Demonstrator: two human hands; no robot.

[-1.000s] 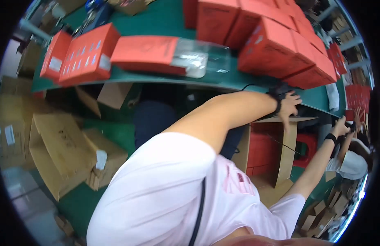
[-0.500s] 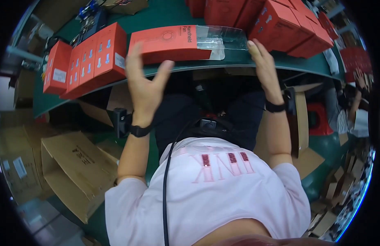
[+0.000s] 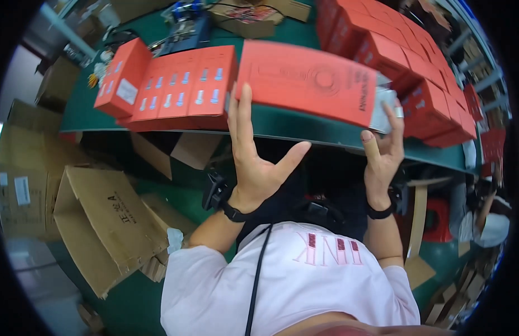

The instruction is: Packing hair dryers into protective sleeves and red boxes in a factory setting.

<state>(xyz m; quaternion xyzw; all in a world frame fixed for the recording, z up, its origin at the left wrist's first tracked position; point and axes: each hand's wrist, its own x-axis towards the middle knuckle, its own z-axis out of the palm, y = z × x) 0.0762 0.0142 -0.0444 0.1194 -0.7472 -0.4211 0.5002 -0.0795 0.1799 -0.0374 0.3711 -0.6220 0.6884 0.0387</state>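
Note:
In front of me on the green table lies a long red carton (image 3: 304, 78) with a round fan-like drawing on its top, slightly blurred. A clear plastic tray (image 3: 386, 106) sticks out of its right end, most of it inside the carton. My left hand (image 3: 256, 168) is open at the carton's left end, fingers stretched upward against or close to that edge, thumb spread away. My right hand (image 3: 384, 151) is at the tray's exposed end, fingers apart and bent toward the plastic, apparently touching it. Its fingers do not close around the tray.
A row of upright red cartons (image 3: 178, 84) stands to the left, with another red carton (image 3: 123, 78) beside it. Many red cartons (image 3: 421, 78) are stacked at the right. Open cardboard boxes (image 3: 111, 218) stand on the floor at lower left. A red stool (image 3: 437, 221) is at right.
The plastic tray has gone further into the carton, so less of it shows. My right hand has followed it toward the carton. The whole view has shifted, with the table scene now further right.

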